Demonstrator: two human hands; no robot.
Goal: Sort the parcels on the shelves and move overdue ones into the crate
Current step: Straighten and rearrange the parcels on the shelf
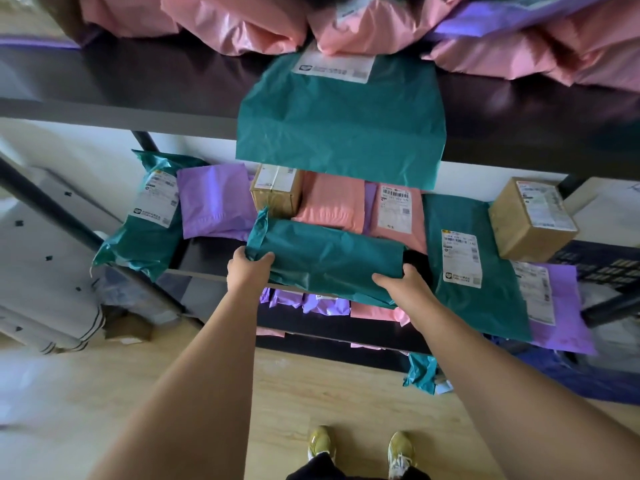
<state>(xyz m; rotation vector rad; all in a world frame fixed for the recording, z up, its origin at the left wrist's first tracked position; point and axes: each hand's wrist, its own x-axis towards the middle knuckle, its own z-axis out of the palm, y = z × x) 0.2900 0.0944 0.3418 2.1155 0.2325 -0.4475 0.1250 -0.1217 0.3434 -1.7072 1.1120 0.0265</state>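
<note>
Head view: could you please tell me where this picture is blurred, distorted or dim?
In the head view, the wide lens skews the upper shelf; pink parcels at the top are smeared; the held green parcel is fairly sharp; label print is unreadable.

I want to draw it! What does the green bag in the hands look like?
The teal parcel is a soft, crinkled plastic mailer lying sideways at the front edge of the shelf. No label shows. Its left end bunches into a tail. The left hand grips that end, the right hand the other.
</note>
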